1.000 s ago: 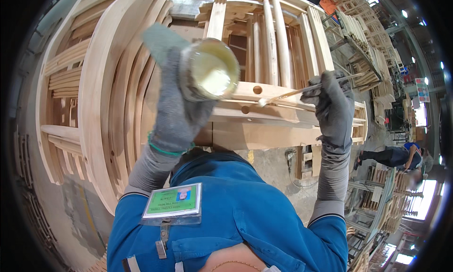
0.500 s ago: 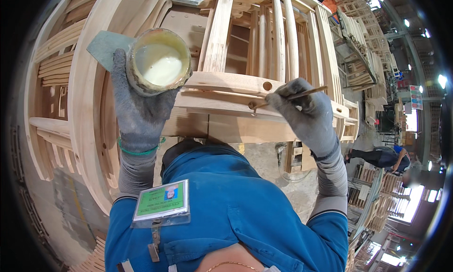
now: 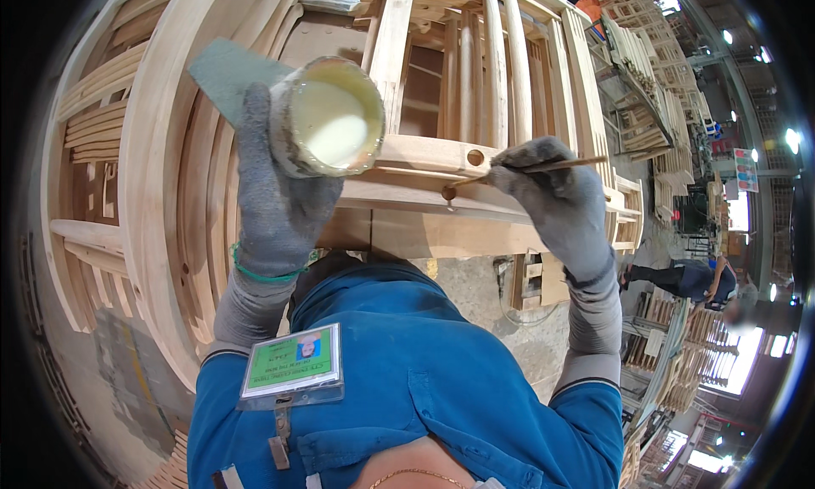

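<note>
Head view: pale wooden frames (image 3: pixel 161 149) are filling the left of the frame, leaning in a stack. Another frame (image 3: pixel 399 47) is standing at upper centre, with two curved rails (image 3: pixel 416 154) running along its near side. A blue shirt (image 3: pixel 407 345) is covering the lower centre. At far right a co-worker (image 3: pixel 698 281) is appearing sideways.

Left of centre, the gloved left hand (image 3: pixel 284 192) is curling partly closed around a cup (image 3: pixel 329 120), supporting it from below and from its left side. The gloved right hand (image 3: pixel 552 196), right of centre, is pinching a thin stick (image 3: pixel 586 161) between thumb and fingertips.

The cup is tilting its mouth toward the camera and showing creamy white liquid (image 3: pixel 340 141). A grey-green plate (image 3: pixel 233 77) is jutting toward upper left between thumb and cup. A green badge (image 3: pixel 293 362) is hanging at lower left.

The stick is slanting down leftward, its tip ending at a hole (image 3: pixel 448 194) in the lower rail; whether they are touching, I cannot tell. A second hole (image 3: pixel 476 158) is showing just above, in the upper rail.
</note>
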### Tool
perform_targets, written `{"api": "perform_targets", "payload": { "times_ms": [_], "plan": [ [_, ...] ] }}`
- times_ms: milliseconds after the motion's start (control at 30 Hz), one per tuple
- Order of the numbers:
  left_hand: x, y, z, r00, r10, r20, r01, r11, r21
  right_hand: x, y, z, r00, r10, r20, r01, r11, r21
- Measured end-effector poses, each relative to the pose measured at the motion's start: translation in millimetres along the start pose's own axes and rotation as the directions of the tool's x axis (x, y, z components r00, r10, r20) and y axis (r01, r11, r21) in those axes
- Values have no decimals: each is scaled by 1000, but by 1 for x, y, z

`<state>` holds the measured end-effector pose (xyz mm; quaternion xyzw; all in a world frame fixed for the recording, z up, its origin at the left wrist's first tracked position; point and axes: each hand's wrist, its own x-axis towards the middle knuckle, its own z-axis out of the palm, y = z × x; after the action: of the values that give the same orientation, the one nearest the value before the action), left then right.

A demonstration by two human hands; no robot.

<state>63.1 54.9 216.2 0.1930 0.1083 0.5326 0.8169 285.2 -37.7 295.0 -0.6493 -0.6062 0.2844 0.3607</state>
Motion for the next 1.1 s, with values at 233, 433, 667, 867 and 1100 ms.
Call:
{"api": "perform_targets", "payload": {
  "times_ms": [233,433,667,867,1100],
  "plan": [
    [3,-20,21,992,-124,0,124,992,30,-7,-29,-27,955,-188,-231,274,861,429],
    [4,-26,41,986,-156,-51,160,983,95,8,-23,-16,973,-142,-184,213,865,454],
    [14,-31,50,964,-264,-12,262,960,-99,33,11,-36,981,194,-19,-80,494,866],
    [32,-42,53,962,-270,-50,264,960,-91,63,28,-40,953,220,210,-279,354,893],
    [55,-32,31,999,41,-13,-43,993,-114,150,46,-80,981,76,180,-195,470,861]
  ]
}}
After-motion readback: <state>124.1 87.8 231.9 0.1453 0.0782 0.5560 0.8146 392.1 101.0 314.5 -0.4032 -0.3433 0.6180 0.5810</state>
